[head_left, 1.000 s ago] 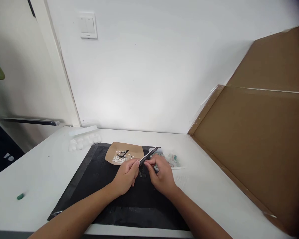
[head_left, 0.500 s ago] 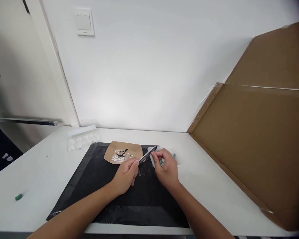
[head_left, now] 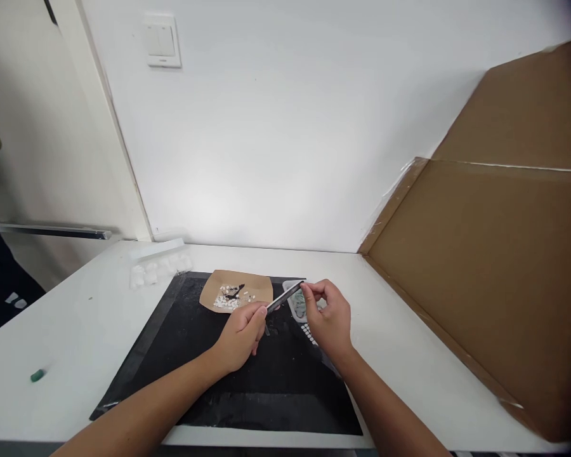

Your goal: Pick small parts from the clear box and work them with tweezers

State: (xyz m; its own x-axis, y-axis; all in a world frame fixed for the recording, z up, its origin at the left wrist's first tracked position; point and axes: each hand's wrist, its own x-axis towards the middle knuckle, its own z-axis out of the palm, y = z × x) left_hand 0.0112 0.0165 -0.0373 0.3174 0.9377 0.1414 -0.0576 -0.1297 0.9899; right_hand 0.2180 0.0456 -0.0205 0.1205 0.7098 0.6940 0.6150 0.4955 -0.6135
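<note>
My left hand [head_left: 242, 335] is curled around the near end of a slim dark stick-like tool [head_left: 285, 296] that slants up to the right over the black mat [head_left: 195, 374]. My right hand [head_left: 330, 318] pinches its fingers together at the tool's far tip; whether something tiny is in the pinch I cannot make out. Under my right hand lies a clear blister sheet [head_left: 301, 312] with small white and green pieces. Behind my left hand sits a brown paper tray [head_left: 257, 289] with several small white bits and a dark scrap.
A large brown cardboard sheet [head_left: 495, 273] leans along the table's right side. A clear plastic tray [head_left: 158, 265] lies at the back left of the white table [head_left: 76, 324]. A small green piece [head_left: 37, 376] rests near the left edge. A light switch [head_left: 161, 42] is on the wall.
My right hand moved right off the mat, then lifted up to the tool's far tip and pinched there. The blister sheet under it now shows. My left hand has stayed put.
</note>
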